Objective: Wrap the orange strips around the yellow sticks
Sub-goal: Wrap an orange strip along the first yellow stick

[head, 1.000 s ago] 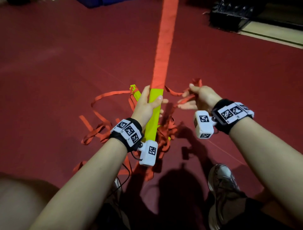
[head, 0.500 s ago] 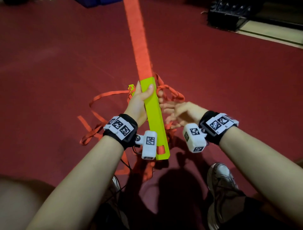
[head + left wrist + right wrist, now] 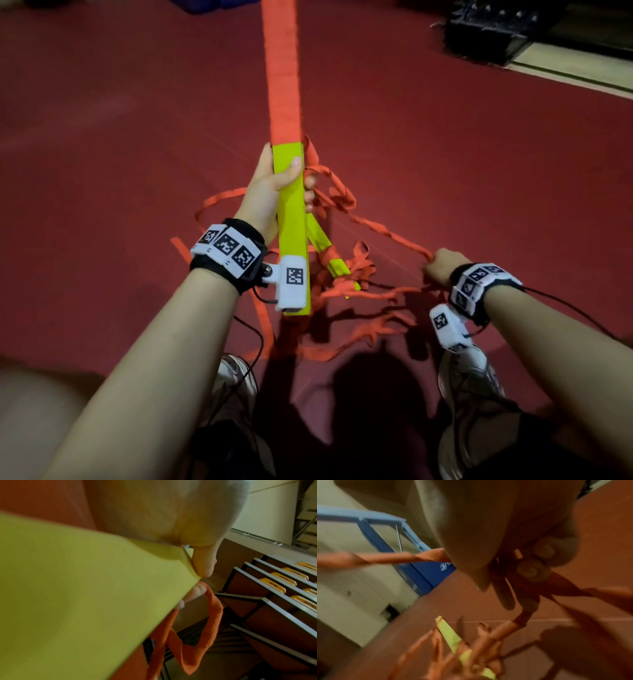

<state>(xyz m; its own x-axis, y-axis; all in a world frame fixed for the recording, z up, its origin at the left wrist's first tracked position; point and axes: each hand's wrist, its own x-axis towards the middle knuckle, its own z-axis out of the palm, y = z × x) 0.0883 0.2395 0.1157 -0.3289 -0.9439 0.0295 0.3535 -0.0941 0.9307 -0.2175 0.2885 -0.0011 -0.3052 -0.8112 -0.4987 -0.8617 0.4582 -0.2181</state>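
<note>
Yellow stick (image 3: 291, 212) sits clenched in the left hand (image 3: 270, 192), thumb over its front face and fingers (image 3: 310, 181) curled behind, held lengthwise and off the floor, probably so a strip can pass round it. Out to the right, the right hand (image 3: 442, 267) is closed on an orange strip (image 3: 387, 236) and draws it sideways from the stick, seemingly pulling slack. Below the fingers, a tangle of strips (image 3: 352, 301) and another yellow stick (image 3: 329, 253) lie on the red floor (image 3: 137, 120).

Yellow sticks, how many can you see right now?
2: one yellow stick gripped in the left hand, another lying among the tangled orange strips. More may be hidden underneath.
</note>
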